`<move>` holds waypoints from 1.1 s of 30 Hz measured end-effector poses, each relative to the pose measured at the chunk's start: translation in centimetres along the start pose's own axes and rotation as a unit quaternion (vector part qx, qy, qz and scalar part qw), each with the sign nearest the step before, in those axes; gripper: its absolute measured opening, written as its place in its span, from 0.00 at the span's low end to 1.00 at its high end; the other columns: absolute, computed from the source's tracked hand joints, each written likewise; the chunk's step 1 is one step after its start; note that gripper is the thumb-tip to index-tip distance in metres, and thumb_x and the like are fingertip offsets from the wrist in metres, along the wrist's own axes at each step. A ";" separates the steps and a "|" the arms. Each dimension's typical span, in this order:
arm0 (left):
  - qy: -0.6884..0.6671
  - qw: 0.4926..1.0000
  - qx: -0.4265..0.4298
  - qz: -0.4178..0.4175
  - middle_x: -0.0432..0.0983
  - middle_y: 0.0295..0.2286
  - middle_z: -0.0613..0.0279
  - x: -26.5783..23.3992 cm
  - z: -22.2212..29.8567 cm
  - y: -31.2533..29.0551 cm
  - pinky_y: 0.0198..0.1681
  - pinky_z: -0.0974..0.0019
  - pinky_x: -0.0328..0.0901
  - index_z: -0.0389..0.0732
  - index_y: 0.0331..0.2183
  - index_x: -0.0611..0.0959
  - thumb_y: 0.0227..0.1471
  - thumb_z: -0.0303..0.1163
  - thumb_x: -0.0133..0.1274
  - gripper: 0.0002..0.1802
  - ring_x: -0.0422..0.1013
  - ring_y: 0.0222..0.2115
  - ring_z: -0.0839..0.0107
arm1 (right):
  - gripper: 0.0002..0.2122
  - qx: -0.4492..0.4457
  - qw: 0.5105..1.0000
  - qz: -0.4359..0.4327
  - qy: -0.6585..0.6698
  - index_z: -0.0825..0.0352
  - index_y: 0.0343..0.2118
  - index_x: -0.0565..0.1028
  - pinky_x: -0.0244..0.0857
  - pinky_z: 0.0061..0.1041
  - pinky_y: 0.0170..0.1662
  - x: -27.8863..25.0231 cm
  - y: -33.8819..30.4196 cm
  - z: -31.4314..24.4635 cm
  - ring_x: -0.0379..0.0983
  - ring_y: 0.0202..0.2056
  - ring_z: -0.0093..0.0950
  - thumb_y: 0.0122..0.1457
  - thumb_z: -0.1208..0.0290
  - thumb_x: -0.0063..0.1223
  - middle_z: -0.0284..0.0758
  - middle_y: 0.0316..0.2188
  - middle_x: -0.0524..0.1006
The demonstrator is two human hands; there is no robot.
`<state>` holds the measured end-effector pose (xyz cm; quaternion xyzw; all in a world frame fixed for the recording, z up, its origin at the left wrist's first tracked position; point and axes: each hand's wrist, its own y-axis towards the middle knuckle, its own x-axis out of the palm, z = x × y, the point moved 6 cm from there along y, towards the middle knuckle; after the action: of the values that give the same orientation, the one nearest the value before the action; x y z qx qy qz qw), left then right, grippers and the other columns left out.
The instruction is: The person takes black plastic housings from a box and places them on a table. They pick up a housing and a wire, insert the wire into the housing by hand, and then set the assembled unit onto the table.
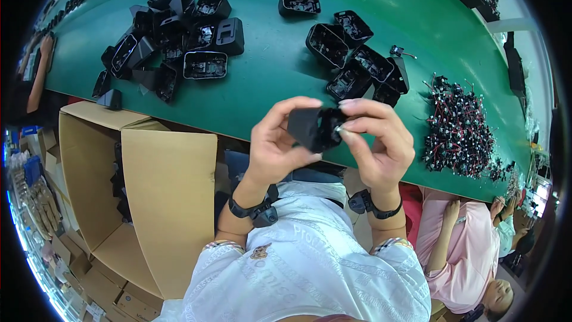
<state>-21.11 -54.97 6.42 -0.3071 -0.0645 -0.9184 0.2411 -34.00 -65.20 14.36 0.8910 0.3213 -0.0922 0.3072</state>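
Note:
My left hand grips a black plastic housing by its outer walls, in front of my chest at the table's near edge. The housing is tilted, with its hollow side facing my right hand. My right hand is closed at that hollow side, its thumb and fingertips pinched together against the rim. A small shiny bit shows between those fingertips, too small and blurred to name. Beyond my hands, several similar open black housings lie in a loose group on the green table.
A larger heap of black housings lies at the left. Wired small parts are piled at the right, with one wired part apart. An open cardboard box stands left of me. A person in pink sits at the right.

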 end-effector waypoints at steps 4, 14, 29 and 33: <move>-0.062 0.997 0.020 -0.050 0.76 0.44 0.60 -2.5 -1.1 0.6 0.50 0.70 0.69 0.30 0.55 0.71 0.51 0.46 0.69 0.40 0.73 0.46 0.75 | 0.09 -0.054 0.998 0.018 0.006 0.69 0.30 0.80 0.72 0.29 0.42 -0.5 -0.1 -0.5 0.78 0.39 0.33 0.44 0.84 0.68 0.39 0.38 0.80; -0.181 0.978 -0.063 -0.082 0.78 0.43 0.61 -1.2 -1.4 0.1 0.45 0.73 0.69 0.33 0.53 0.73 0.58 0.51 0.61 0.34 0.74 0.41 0.78 | 0.12 -0.190 0.974 -0.035 -0.118 0.65 0.28 0.81 0.72 0.29 0.39 1.6 0.6 -3.5 0.75 0.37 0.34 0.39 0.79 0.73 0.32 0.37 0.79; -0.019 0.992 -0.075 -0.099 0.77 0.40 0.65 -1.4 -0.6 0.6 0.42 0.74 0.70 0.34 0.51 0.75 0.62 0.45 0.57 0.25 0.74 0.39 0.80 | 0.12 -0.168 0.971 -0.106 -0.132 0.68 0.26 0.80 0.72 0.38 0.46 2.4 0.7 -2.2 0.75 0.46 0.41 0.34 0.80 0.70 0.36 0.40 0.77; -0.103 0.979 -0.133 -0.114 0.77 0.40 0.65 -1.3 -1.5 0.7 0.43 0.74 0.71 0.34 0.51 0.75 0.62 0.45 0.58 0.26 0.74 0.40 0.80 | 0.11 -0.113 0.976 -0.114 -0.148 0.67 0.28 0.81 0.71 0.39 0.49 2.2 0.9 -2.0 0.73 0.50 0.43 0.38 0.81 0.69 0.39 0.44 0.75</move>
<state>-20.68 -55.42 4.47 -0.4199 -0.0011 -0.9036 0.0844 -31.83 -63.36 15.61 0.7845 0.3799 -0.2203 0.4378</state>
